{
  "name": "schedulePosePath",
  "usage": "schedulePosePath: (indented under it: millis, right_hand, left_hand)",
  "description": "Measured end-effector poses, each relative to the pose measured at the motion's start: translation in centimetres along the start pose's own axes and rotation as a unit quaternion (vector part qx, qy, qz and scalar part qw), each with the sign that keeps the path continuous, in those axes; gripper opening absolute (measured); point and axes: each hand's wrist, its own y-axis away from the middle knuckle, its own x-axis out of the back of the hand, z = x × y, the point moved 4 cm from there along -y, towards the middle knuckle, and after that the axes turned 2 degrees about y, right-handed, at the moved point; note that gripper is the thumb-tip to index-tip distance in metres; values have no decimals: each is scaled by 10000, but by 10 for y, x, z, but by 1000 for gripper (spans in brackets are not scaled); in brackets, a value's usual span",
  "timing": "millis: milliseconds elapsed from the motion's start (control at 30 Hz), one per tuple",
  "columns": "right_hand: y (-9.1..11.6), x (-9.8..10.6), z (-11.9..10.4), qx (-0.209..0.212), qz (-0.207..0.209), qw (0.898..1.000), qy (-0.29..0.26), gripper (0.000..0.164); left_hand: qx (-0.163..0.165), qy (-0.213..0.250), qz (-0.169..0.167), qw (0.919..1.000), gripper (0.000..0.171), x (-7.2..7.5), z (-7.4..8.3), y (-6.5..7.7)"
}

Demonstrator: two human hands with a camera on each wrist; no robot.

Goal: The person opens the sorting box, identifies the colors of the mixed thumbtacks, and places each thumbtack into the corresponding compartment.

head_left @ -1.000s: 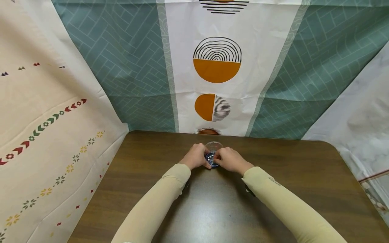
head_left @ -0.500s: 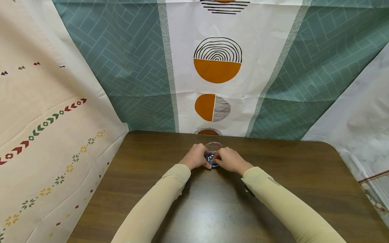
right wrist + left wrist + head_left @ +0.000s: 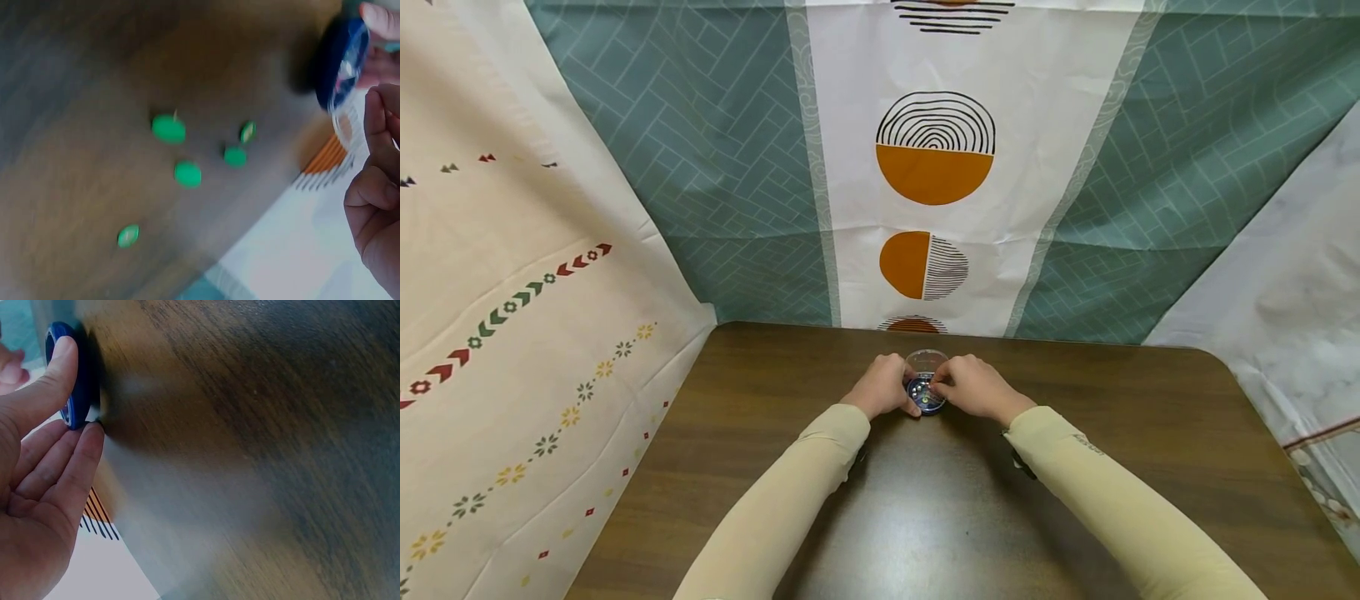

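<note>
Near the far edge of the surface (image 3: 1120,400), gripping a round blue container (image 3: 80,394) with the left hand (image 3: 887,386); holding the right hand (image 3: 973,385) beside its opening, fingers bent, cannot tell whether pinching anything. Visible behind: a clear round piece (image 3: 927,359); nearby, scattered green pieces (image 3: 169,129); beyond, patterned cloth (image 3: 936,179).

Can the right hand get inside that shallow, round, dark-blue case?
Probably yes: the right hand has its fingers right at the shallow, round, dark-blue case, whose clear, round, plastic-looking lid seems tipped back. The left hand grips the opposite side, leaving the middle free.
</note>
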Motion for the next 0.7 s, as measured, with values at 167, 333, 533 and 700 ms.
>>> schedulePosePath:
  millis: [167, 333, 533, 700]
  right_hand:
    - [7, 20, 17, -251, 116, 9996, -19, 17]
    - [16, 32, 42, -500, 215, 9985, 70, 15]
    - [29, 30, 65, -511, 25, 9985, 213, 14]
    - [39, 24, 74, -544, -302, 9978, 231, 9]
  left_hand:
    - [8, -18, 93, 10000, 55, -1, -2, 0]
    - [84, -31, 75, 9999, 58, -1, -2, 1]
    - [179, -9, 46, 9998, 60, 1, 0, 2]
    - [177, -67, 24, 9998, 60, 0, 1, 2]
